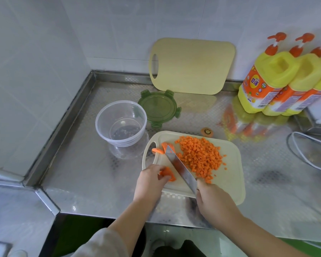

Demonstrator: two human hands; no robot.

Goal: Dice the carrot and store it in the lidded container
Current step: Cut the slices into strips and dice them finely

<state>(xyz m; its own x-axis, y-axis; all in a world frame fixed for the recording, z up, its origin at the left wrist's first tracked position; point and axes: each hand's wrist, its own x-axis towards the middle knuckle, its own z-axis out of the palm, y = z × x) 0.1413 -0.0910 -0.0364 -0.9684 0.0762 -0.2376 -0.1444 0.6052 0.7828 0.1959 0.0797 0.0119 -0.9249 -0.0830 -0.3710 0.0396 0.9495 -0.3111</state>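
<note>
Dicing looks mostly done: pile of small orange carrot cubes sits mid cream plastic chopping board; left hand pinches an uncut orange carrot chunk at board's near-left edge; right hand is wrapped round steel knife, blade just beside chunk. Left to do: chop chunk + thin orange strips, then fill clear round plastic container, empty, w/ green clip lid off, just beside it.

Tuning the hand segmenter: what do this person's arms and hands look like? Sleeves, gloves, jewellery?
No gloves; no ring, watch or bracelet shows on the left hand or the right hand. A light grey sleeve covers the left arm from about the elbow up; its forearm is uncovered. The right forearm is uncovered to the frame edge, no sleeve shows.
</note>
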